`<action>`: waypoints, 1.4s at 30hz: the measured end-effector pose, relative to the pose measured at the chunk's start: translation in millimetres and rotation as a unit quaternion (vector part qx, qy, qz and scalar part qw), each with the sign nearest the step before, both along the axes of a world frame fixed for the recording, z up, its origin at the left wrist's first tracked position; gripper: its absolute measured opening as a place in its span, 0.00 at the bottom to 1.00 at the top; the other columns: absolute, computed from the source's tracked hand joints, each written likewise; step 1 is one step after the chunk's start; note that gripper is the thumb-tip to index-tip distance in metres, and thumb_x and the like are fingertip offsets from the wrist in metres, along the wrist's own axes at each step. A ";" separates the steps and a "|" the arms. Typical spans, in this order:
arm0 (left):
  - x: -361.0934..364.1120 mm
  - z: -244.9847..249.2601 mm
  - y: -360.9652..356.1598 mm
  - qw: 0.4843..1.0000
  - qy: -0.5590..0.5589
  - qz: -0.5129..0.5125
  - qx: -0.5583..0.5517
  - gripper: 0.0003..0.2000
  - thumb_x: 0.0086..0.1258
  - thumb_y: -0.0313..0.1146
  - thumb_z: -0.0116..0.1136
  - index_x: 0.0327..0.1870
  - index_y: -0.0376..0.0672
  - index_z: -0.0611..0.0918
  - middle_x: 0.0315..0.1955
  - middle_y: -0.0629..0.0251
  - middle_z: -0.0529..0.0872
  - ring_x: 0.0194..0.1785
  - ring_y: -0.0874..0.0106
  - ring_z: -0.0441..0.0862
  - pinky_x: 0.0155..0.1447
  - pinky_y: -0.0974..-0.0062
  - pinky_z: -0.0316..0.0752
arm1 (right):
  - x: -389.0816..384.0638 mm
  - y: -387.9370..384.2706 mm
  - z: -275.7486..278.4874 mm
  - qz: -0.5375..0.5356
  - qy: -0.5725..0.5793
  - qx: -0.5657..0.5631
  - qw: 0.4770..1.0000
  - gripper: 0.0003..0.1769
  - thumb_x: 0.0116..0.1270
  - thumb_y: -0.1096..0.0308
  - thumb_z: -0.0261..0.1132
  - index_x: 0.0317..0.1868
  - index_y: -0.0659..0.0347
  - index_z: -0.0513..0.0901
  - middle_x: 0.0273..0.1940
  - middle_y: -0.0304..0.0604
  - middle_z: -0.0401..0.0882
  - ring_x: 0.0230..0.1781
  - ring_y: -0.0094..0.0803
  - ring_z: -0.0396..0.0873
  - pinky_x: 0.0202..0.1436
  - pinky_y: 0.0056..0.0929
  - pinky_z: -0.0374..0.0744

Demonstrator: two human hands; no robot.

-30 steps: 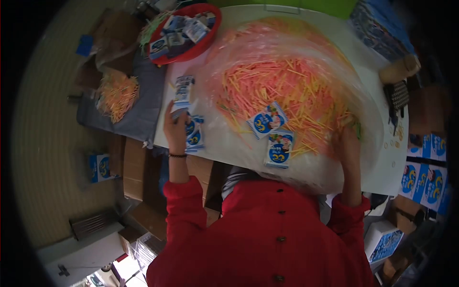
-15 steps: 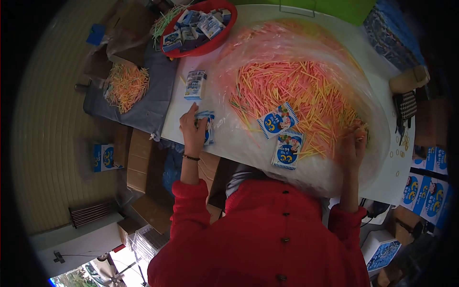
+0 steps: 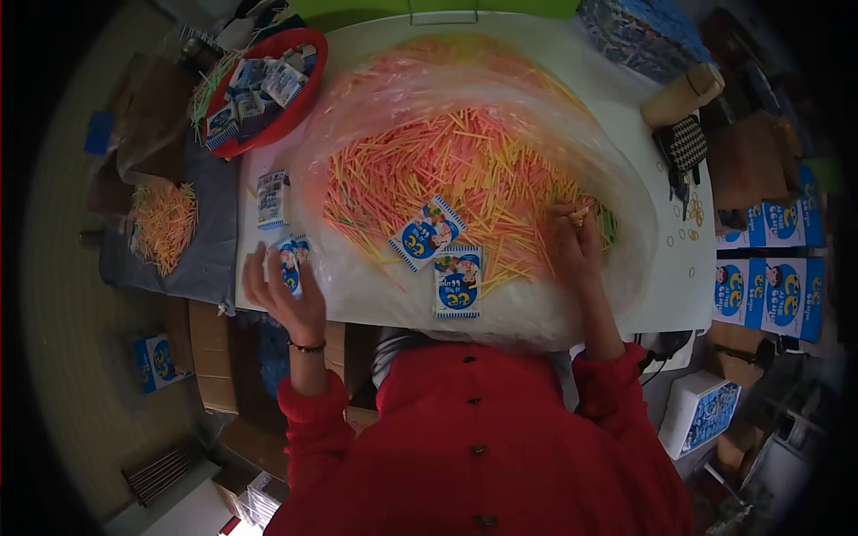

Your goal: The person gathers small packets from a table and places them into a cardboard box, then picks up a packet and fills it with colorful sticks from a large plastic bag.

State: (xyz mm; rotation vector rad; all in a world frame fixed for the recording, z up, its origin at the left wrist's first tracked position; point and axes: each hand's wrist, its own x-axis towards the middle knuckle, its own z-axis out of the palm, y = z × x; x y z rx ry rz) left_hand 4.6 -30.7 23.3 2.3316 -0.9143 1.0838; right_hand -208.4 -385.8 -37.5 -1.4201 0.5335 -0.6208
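Note:
My left hand (image 3: 288,293) is over a blue and white packet (image 3: 292,261) near the table's left edge, thumb and fingers apart around it. My right hand (image 3: 575,243) reaches into the right part of a large clear bag (image 3: 626,268) full of thin pink and yellow sticks (image 3: 429,161). Its fingers are bent together at some sticks; what they grip is too small to name. Two packets lie on the bag's front part, one tilted (image 3: 427,233) and one upright (image 3: 458,282). Another packet (image 3: 273,198) lies above my left hand.
A red basin (image 3: 308,98) of packets stands at the back left, and a stick pile (image 3: 164,228) lies on grey cloth (image 3: 210,241). Rubber bands (image 3: 694,211), a checkered pouch (image 3: 686,145) and a tan cylinder (image 3: 684,96) are on the right.
The view has swung, shifting the table leftward in the picture. My left hand's fingers have spread more over the packet. My right hand remains in the sticks, slightly farther from the bag's right side.

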 end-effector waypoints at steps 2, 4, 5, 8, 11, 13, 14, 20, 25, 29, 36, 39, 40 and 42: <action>-30.3 15.1 -33.5 0.991 0.068 -0.109 0.042 0.27 0.57 0.35 0.71 0.59 0.41 0.76 0.60 0.58 0.74 0.63 0.56 0.69 0.64 0.58 0.61 | 1.4 -0.4 -4.6 0.005 0.022 0.047 0.999 0.08 0.72 0.76 0.54 0.48 0.60 0.76 0.48 0.46 0.79 0.57 0.34 0.74 0.60 0.31 0.70; -48.9 10.9 -71.9 0.972 0.158 -0.156 0.079 0.27 0.55 0.36 0.72 0.56 0.42 0.78 0.58 0.60 0.76 0.60 0.58 0.70 0.62 0.60 0.62 | 3.0 -4.9 -18.1 0.002 0.052 -0.193 0.980 0.07 0.71 0.75 0.56 0.46 0.59 0.79 0.45 0.45 0.82 0.58 0.38 0.75 0.62 0.34 0.69; -51.0 -0.9 -85.6 0.964 0.194 -0.164 0.080 0.27 0.54 0.37 0.72 0.56 0.42 0.78 0.56 0.61 0.76 0.59 0.58 0.71 0.61 0.60 0.63 | 6.7 -3.4 -14.5 0.005 0.049 -0.191 0.980 0.07 0.71 0.75 0.56 0.46 0.59 0.79 0.45 0.45 0.82 0.58 0.38 0.75 0.62 0.34 0.69; -46.7 -14.4 -113.6 0.938 0.312 -0.128 0.083 0.26 0.54 0.37 0.71 0.55 0.43 0.78 0.53 0.60 0.76 0.56 0.58 0.70 0.59 0.60 0.63 | 9.5 -7.2 3.2 0.013 0.094 -0.560 0.823 0.08 0.70 0.75 0.57 0.46 0.59 0.81 0.45 0.45 0.83 0.61 0.43 0.75 0.67 0.39 0.67; -36.5 -24.2 -119.4 0.930 0.338 -0.127 0.069 0.27 0.54 0.36 0.72 0.56 0.42 0.76 0.42 0.61 0.79 0.51 0.60 0.73 0.59 0.59 0.63 | 4.3 -2.3 6.5 0.077 0.057 -0.526 0.845 0.12 0.70 0.75 0.57 0.52 0.59 0.80 0.48 0.44 0.83 0.60 0.43 0.75 0.70 0.42 0.63; -30.2 -25.5 -119.9 0.916 0.369 -0.130 0.089 0.28 0.54 0.33 0.71 0.57 0.40 0.75 0.35 0.62 0.79 0.45 0.62 0.75 0.55 0.61 0.66 | -2.2 7.1 3.2 0.069 0.077 -0.287 0.952 0.14 0.73 0.73 0.55 0.57 0.60 0.78 0.46 0.43 0.83 0.57 0.37 0.77 0.68 0.37 0.67; -26.4 -25.4 -121.4 0.902 0.399 -0.127 0.108 0.28 0.54 0.29 0.71 0.58 0.39 0.74 0.29 0.62 0.78 0.40 0.64 0.77 0.52 0.64 0.69 | -0.7 7.0 -0.4 0.062 0.079 -0.290 0.952 0.14 0.73 0.73 0.55 0.57 0.60 0.78 0.46 0.43 0.83 0.57 0.37 0.77 0.68 0.37 0.67; -18.5 -17.2 -109.9 0.807 0.532 -0.198 -0.165 0.21 0.61 0.21 0.64 0.56 0.34 0.75 0.26 0.69 0.77 0.30 0.79 0.74 0.37 0.82 0.71 | -1.1 -15.8 10.4 -0.059 -0.133 0.214 0.966 0.13 0.76 0.73 0.53 0.57 0.64 0.74 0.44 0.36 0.77 0.44 0.24 0.77 0.49 0.21 0.75; -15.9 -27.2 -97.1 0.730 0.613 -0.203 -0.225 0.12 0.71 0.25 0.58 0.53 0.36 0.76 0.33 0.70 0.82 0.36 0.82 0.77 0.41 0.84 0.73 | -0.2 -4.4 8.7 0.027 0.039 -0.204 0.978 0.07 0.75 0.74 0.52 0.49 0.63 0.74 0.37 0.34 0.76 0.35 0.21 0.72 0.39 0.19 0.73; -34.1 -7.3 -108.4 0.547 0.695 -0.262 -0.386 0.09 0.76 0.29 0.52 0.52 0.38 0.77 0.42 0.64 0.85 0.43 0.76 0.83 0.49 0.78 0.78 | 1.1 -7.8 4.0 0.058 0.018 -0.151 0.987 0.04 0.76 0.74 0.52 0.45 0.64 0.73 0.35 0.35 0.76 0.33 0.20 0.71 0.37 0.19 0.72; -67.4 -7.9 -135.3 0.305 0.823 -0.278 -0.391 0.12 0.79 0.37 0.48 0.52 0.38 0.78 0.43 0.66 0.86 0.44 0.76 0.84 0.49 0.76 0.80 | 21.7 44.9 85.0 0.058 -0.060 0.130 0.988 0.10 0.78 0.67 0.50 0.45 0.64 0.75 0.42 0.40 0.80 0.45 0.27 0.78 0.52 0.27 0.75; -80.7 -20.4 -142.9 0.223 0.832 -0.292 -0.415 0.12 0.78 0.36 0.49 0.51 0.39 0.79 0.42 0.66 0.86 0.42 0.76 0.85 0.47 0.77 0.81 | 29.2 64.6 83.7 0.165 -0.076 0.200 0.963 0.11 0.78 0.64 0.51 0.44 0.63 0.75 0.45 0.43 0.81 0.49 0.30 0.79 0.55 0.29 0.75; -82.9 -21.0 -142.5 0.221 0.834 -0.293 -0.411 0.12 0.78 0.36 0.49 0.51 0.39 0.79 0.42 0.66 0.86 0.42 0.76 0.85 0.47 0.77 0.81 | 30.9 65.7 73.5 0.182 -0.056 0.200 0.961 0.11 0.78 0.64 0.51 0.44 0.63 0.75 0.45 0.43 0.81 0.49 0.30 0.79 0.55 0.29 0.75; -86.8 -21.4 -140.4 0.234 0.831 -0.288 -0.415 0.10 0.77 0.36 0.51 0.47 0.40 0.82 0.40 0.67 0.86 0.41 0.77 0.85 0.45 0.77 0.81 | 28.8 63.4 68.0 0.200 -0.034 0.200 0.959 0.11 0.78 0.63 0.51 0.44 0.62 0.75 0.45 0.44 0.81 0.49 0.31 0.80 0.56 0.30 0.76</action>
